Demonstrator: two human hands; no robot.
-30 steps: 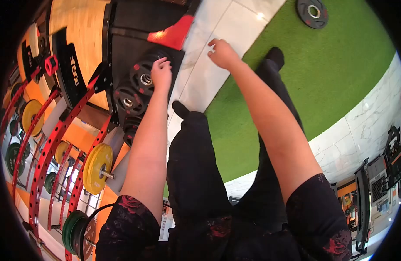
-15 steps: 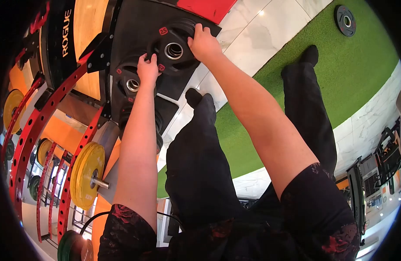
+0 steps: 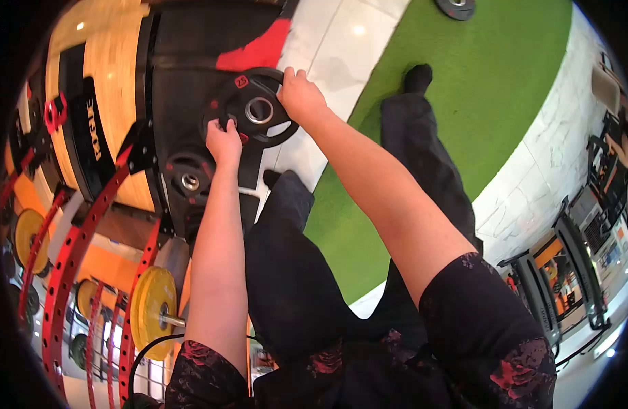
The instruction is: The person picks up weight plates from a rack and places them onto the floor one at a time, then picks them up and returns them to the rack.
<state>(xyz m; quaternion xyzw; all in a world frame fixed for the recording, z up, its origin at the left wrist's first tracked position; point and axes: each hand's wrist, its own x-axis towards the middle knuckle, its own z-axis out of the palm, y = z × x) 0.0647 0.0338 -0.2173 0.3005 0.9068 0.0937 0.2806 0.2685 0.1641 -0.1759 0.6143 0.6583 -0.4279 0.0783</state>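
Note:
Both my hands grip a black weight plate (image 3: 251, 94) marked 25 in red, with a metal-ringed centre hole. My right hand (image 3: 302, 97) is closed round its right rim. On the lower left, my left hand (image 3: 224, 142) has its fingers wrapped round the plate's edge; its fingertips are partly hidden. White tile shows through one of the plate's grip slots. Closer to me, left of my left wrist, another black plate (image 3: 186, 165) lies with its metal ring facing up.
A black mat (image 3: 184, 88) with a red patch (image 3: 266, 49) borders white tiles (image 3: 334, 34) and green turf (image 3: 491, 88). Another plate (image 3: 456, 8) lies on the turf. On the left stand a red rack (image 3: 89, 218) and a barbell with yellow plates (image 3: 150, 307). My legs flank the turf edge.
The view has turned and shifted. The held plate has come away from the mat and towards the tiles, tile now showing through its slot. Both hands have kept their grip.

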